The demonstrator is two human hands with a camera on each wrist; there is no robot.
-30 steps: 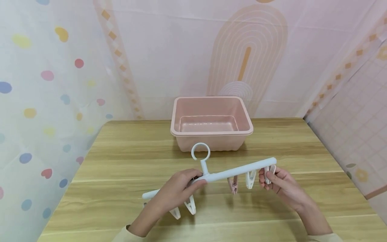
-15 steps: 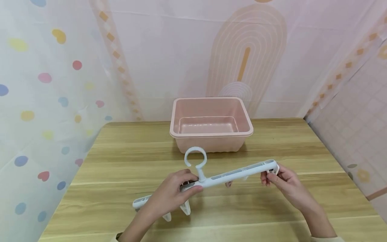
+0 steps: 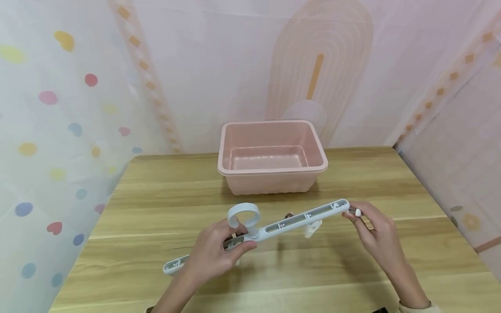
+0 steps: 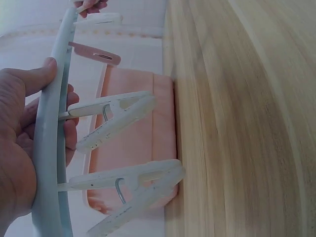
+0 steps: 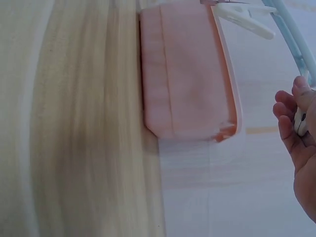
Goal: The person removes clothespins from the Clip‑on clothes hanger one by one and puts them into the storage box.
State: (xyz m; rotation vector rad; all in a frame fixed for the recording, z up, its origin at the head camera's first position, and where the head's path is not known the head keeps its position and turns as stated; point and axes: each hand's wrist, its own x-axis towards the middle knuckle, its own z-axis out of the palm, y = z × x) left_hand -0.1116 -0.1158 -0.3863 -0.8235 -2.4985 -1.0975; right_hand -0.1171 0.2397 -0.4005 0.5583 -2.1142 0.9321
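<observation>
A pale blue clip hanger [image 3: 270,232] is held tilted above the table, its right end higher in the head view. Its round hook [image 3: 242,207] stands up from the middle. My left hand [image 3: 213,248] grips the bar just left of the hook. At the bar's right end, my right hand [image 3: 377,232] pinches a white clip [image 5: 300,122], partly hidden by the fingers. Another white clip [image 3: 312,228] hangs from the right half. A pink clip [image 4: 96,53] and two white clips, the nearer one [image 4: 143,173] below the palm, show in the left wrist view.
Behind the hanger a pink plastic bin [image 3: 275,182] stands on the wooden table [image 3: 156,191], near its back edge. Patterned curtains [image 3: 203,78] rise behind the table and along both sides. A small dark object [image 3: 380,310] shows at the bottom edge.
The hanger has rolled, so its slotted upper side now faces the head camera and its clips swing under and behind the bar. Both hands keep their hold and have turned with it.
</observation>
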